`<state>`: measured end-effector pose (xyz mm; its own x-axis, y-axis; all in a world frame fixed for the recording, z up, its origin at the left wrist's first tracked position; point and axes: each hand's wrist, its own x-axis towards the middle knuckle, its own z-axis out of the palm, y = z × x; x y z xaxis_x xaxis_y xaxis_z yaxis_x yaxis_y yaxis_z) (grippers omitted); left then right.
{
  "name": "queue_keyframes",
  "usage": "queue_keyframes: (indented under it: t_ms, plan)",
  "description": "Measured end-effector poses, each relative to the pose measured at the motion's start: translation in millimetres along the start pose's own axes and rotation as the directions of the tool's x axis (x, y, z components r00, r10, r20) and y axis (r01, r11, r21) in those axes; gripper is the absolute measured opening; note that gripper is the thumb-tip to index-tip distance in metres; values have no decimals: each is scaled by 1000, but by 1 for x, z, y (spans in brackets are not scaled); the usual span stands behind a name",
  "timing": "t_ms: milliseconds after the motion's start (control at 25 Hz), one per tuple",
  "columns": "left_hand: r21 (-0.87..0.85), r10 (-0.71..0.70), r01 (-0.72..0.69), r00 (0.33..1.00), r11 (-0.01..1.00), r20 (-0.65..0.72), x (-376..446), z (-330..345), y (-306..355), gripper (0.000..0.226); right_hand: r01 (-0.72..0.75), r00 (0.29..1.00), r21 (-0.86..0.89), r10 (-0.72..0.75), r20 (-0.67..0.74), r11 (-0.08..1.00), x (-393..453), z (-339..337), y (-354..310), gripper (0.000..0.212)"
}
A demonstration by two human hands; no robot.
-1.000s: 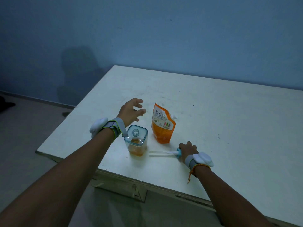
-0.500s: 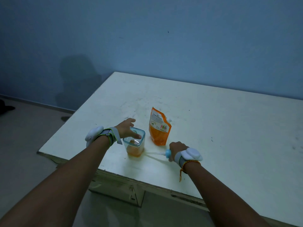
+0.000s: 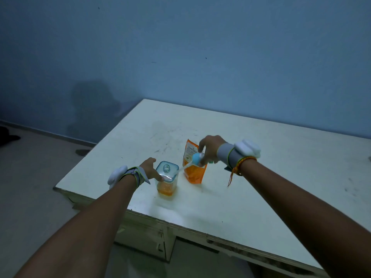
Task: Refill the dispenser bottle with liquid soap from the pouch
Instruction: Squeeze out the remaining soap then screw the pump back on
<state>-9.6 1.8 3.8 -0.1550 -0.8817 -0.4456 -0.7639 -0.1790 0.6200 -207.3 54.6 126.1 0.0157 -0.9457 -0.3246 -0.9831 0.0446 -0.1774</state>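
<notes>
Two hands are seen over a white worktop [image 3: 251, 177]. The left hand [image 3: 149, 170] is set against the left side of the dispenser bottle [image 3: 167, 180], with thumb and fingers curled round its upper part. The bottle stands upright with its neck uncapped, and a shallow layer of orange liquid is seen at its bottom. Just right of the bottle, behind and below the right hand, the orange pouch [image 3: 193, 164] stands upright. The right hand [image 3: 209, 149] is raised above the worktop, and the blue pump head [image 3: 197, 159] is pinched in its fingers. The pump's white tube [image 3: 183, 167] slants down and left, its tip close to the bottle's right shoulder; contact cannot be determined. A band is worn on each wrist.
</notes>
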Motion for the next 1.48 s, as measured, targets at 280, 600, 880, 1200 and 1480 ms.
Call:
queue_keyframes:
  t_ms: [280,600,880,1200,1480]
  plan:
    - [-131,-57,59,998,990,17,-6,4,-5,83,55,991,-2,-55,-123,998,8,-8,-28,45]
    - [-178,-84,89,996,980,39,1,9,-5,84,82,987,-116,-97,-131,990,33,18,-53,37]
    - [-156,-78,79,997,985,16,8,9,-10,87,81,990,-115,-93,-104,990,49,21,-69,35]
    - [-160,-28,25,999,987,-18,21,18,-20,88,88,996,-165,-91,-10,982,81,52,-89,10]
    - [-182,22,-14,999,983,46,27,13,-20,77,121,993,-237,-114,41,964,92,46,-98,22]
